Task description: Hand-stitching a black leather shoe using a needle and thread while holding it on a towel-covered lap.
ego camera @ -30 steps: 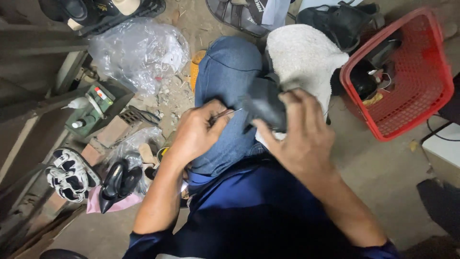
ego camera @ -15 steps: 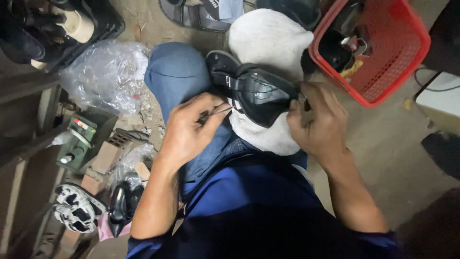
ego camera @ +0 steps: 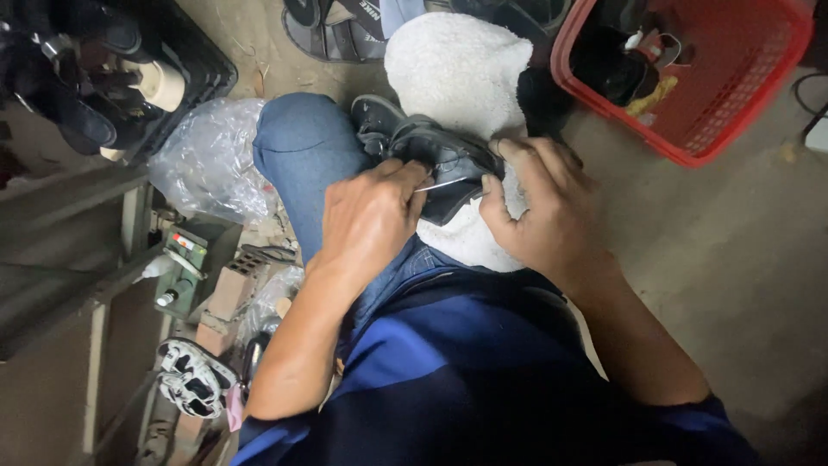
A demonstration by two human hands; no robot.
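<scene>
A black shoe (ego camera: pixel 414 142) lies on a white fleecy cloth (ego camera: pixel 461 69) spread over my right knee. My right hand (ego camera: pixel 543 211) grips the near end of the shoe. My left hand (ego camera: pixel 371 216) is closed around a thin metal needle (ego camera: pixel 442 184) whose tip meets the shoe's edge between the two hands. My left leg in blue jeans (ego camera: pixel 302 151) stretches out beside the shoe.
A red plastic basket (ego camera: pixel 742 103) with dark items stands at the upper right. Sandals (ego camera: pixel 336 22) lie at the top. A crumpled clear plastic bag (ego camera: pixel 207 160), a black crate of shoes (ego camera: pixel 95 69), a small green device (ego camera: pixel 185 259) and a black-and-white shoe (ego camera: pixel 194 380) sit to the left.
The view has tilted down and closed in. The shoe has turned on the knee, and my left hand has brought the needle against its edge.
</scene>
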